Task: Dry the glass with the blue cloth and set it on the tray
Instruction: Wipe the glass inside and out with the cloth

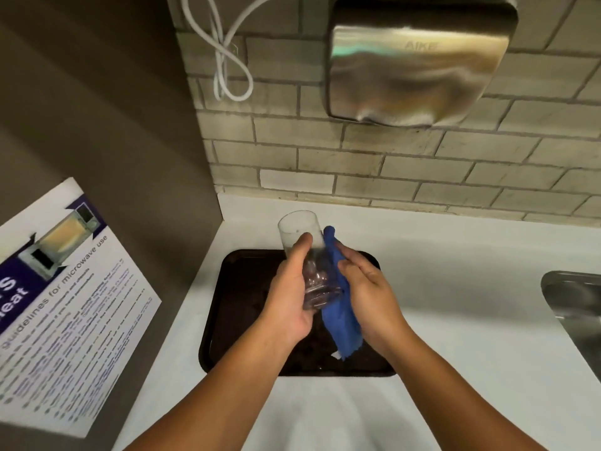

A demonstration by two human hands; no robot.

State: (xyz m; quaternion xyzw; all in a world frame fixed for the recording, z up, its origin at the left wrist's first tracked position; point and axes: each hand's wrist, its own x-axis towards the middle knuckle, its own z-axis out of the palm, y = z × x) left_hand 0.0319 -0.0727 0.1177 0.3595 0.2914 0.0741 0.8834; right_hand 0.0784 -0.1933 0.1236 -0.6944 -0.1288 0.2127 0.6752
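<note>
**Glass held above the tray, cloth pressed to its side**

The left hand (289, 288) was closed around a clear, smooth-sided drinking glass (300, 236), thumb laid along the near side and fingers wrapped behind the lower part. The glass was tilted, its open mouth pointing up and away from the person and its base sitting low in the palm. It hung in the air over the dark brown rectangular plastic tray (240, 304) and did not touch it.

The right hand (367, 288) gripped a crumpled blue cloth (341, 317) and pressed it against the right side of the glass. One end of the cloth stuck up past the fingertips beside the upper wall of the glass; the other end hung down below the hand over the tray, with a small white tag at its lowest corner.

The tray lay flat on the white surface (455, 320), near the left corner where the surface met a grey-brown side wall. On that wall was a white and purple printed notice about microwave use (65, 314). At the right edge showed part of a stainless steel sink (575, 304). On the pale brick-tiled back wall hung a brushed-metal hand dryer (419, 63), with a looped white cable (227, 60) to its left.
</note>
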